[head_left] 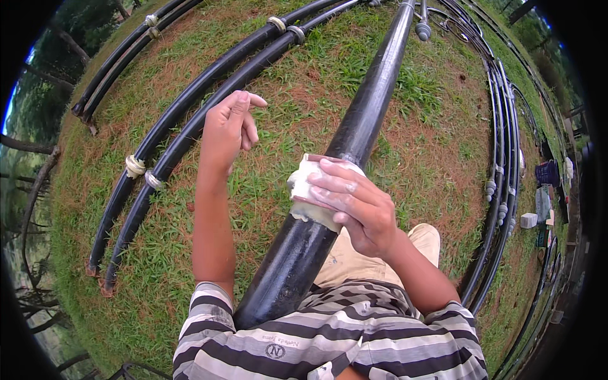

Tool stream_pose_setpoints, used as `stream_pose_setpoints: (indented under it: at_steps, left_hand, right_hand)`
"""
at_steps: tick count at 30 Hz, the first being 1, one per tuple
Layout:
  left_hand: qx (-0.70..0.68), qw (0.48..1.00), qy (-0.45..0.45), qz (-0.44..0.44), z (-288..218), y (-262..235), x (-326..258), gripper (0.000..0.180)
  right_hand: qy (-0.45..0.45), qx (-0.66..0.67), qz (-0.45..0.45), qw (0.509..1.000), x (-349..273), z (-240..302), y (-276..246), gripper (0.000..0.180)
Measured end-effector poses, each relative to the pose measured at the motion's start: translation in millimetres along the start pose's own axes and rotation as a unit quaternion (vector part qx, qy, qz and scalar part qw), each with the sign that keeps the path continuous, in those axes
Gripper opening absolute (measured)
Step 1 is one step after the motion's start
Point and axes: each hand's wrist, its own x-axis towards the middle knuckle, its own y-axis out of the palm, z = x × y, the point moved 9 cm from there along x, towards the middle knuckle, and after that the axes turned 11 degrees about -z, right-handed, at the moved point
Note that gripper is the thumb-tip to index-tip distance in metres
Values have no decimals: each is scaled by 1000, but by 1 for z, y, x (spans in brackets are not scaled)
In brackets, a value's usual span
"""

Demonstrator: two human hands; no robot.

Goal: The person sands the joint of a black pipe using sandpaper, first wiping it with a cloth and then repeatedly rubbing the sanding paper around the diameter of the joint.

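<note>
The right hand (361,202) lies over a white-dusted wrap with reddish-brown edges (301,180), its fingers close together and bent, pressing it around a pale collar (313,212) on a thick black pipe (370,101); the fingertips are whitened. The left hand (229,126) is raised beside the pipe, apart from it, fingers loosely curled and partly open, with nothing visible in them. The pipe slants from the striped shirt (392,335) up across the grass (304,95), which is strewn with brown needles. Ringed black pipes (170,159) lie to the left, slimmer dark pipes (496,126) to the right near a whitish block (529,220), and trees (73,47) stand at the left rim.
</note>
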Motion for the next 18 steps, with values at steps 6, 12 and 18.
stream_pose_setpoints:
  at_steps: [6,12,18]
  left_hand:
    - [59,994,69,-62,-35,-18,-21,37]
    - [233,968,51,-72,-92,-41,-103,29]
    - [469,879,18,-87,-81,-42,-230,31]
  right_hand:
    - [-52,5,-1,999,30,5,4,28]
    - [-28,62,-10,998,24,6,0,35]
    - [-77,42,-13,996,35,10,4,18]
